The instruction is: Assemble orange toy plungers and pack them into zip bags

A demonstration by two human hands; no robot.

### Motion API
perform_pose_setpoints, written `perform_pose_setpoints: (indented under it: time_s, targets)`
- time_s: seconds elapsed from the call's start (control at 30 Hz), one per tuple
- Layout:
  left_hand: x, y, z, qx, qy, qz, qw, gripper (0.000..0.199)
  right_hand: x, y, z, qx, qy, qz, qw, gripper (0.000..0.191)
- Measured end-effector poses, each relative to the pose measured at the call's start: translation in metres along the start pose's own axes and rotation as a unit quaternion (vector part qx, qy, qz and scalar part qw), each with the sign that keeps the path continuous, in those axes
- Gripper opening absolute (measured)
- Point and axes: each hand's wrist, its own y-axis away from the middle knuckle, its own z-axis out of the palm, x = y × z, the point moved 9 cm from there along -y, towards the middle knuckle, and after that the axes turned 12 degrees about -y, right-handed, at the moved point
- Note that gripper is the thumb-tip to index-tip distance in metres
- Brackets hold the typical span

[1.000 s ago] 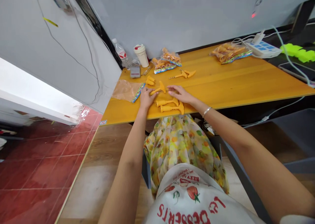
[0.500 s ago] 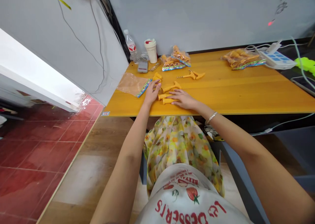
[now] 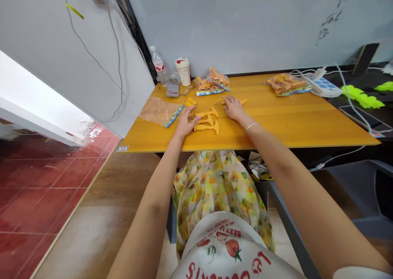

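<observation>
Three yellow T-handled corkscrews (image 3: 208, 128) lie side by side near the front of the yellow table. My left hand (image 3: 185, 122) rests at their left ends, fingers apart, with the thumb touching or just over them; it hides those ends. Behind it lie small yellow plastic pieces (image 3: 190, 102). My right hand (image 3: 233, 108) is farther back, palm down, its fingers apart over more corkscrews (image 3: 243, 101). A metal spiral shows left of its fingers and a yellow handle to the right; the hand covers the middle. Beside my left hand lies a flat clear bag (image 3: 161, 111).
At the back are a bottle (image 3: 158, 63), a white cup (image 3: 183, 71), a grey box (image 3: 172, 90) and filled bags of yellow corkscrews (image 3: 210, 85). Another filled bag (image 3: 287, 84) lies right, beside a power strip (image 3: 324, 86). A whiteboard (image 3: 245, 25) rises behind the table.
My right hand has left the front corkscrews and moved back and right to the rear ones. The front corkscrews' handles are now uncovered. My left hand stays near their left ends. The view has shifted.
</observation>
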Motion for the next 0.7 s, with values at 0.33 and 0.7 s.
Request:
perform_pose_setpoints:
  time_s: [0.33,0.7]
  targets:
    - [-0.001,-0.003,-0.009,0.045,-0.043,-0.024,0.998,0.066,-0.012,0.008,0.012,0.046,0.045,-0.03,0.998,0.043]
    - [-0.037,-0.028,-0.022,0.086,-0.122,-0.069,0.986,0.04,0.033,0.024,-0.019,0.185,-0.165,0.011,0.969,0.048]
